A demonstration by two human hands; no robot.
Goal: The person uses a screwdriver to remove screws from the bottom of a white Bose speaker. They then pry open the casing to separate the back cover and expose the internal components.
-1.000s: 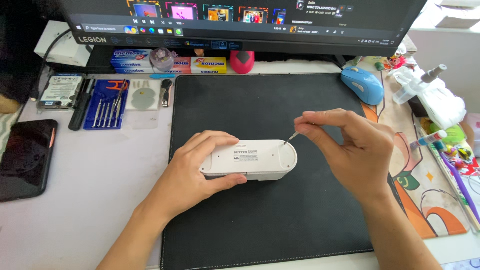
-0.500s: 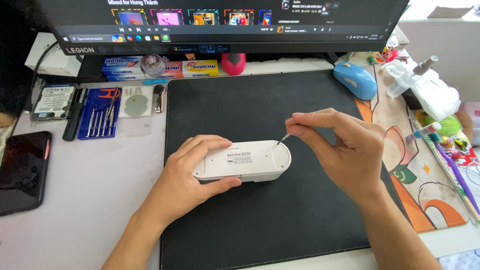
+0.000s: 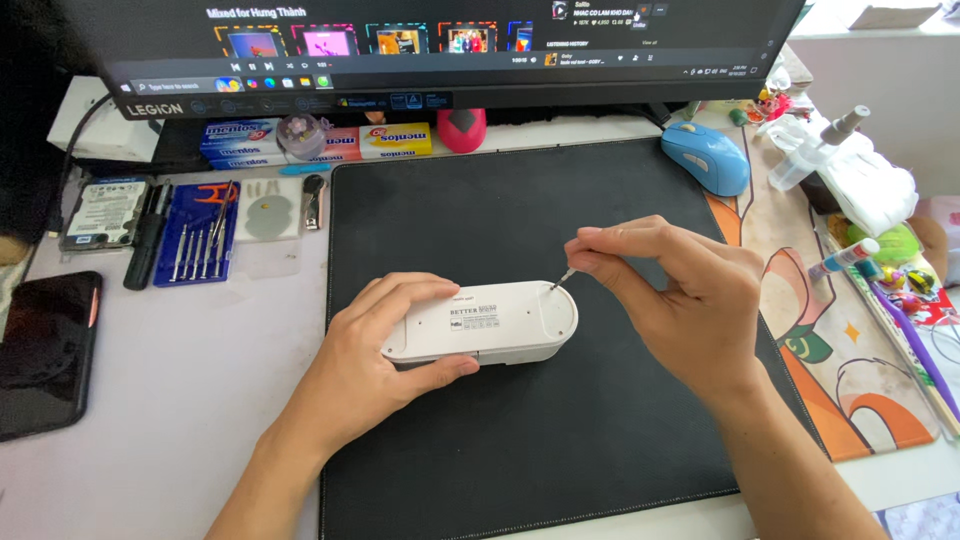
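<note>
1. The right hand (image 3: 690, 310) is pinched with thumb and fingertips around a thin metal screwdriver (image 3: 563, 277), whose tip is set on the right end of a white plastic device (image 3: 485, 322); the same pinch was held half a second earlier
2. The left hand (image 3: 375, 365) is wrapped around the device's left end, fingers laid over the far edge and thumb pressed on the near side, as it was before
3. Against the earlier picture, hands and device are seen slightly lower and more central in view, since the camera has tilted; on the mat the device has not visibly shifted
4. The device is an elongated, round-ended shell, smooth and matte, with a small printed label on its upward face; it lies flat between the two hands, near the middle of a black desk mat (image 3: 520, 190) with a fine cloth-like surface
5. At the desk's far left edge a blue case of small screwdrivers (image 3: 195, 235) and a bare hard drive (image 3: 103, 210) are laid, and a black phone (image 3: 45, 350) lies nearer
6. A blue mouse (image 3: 705, 157) is set by the mat's far right corner, below a monitor (image 3: 450, 50)
</note>
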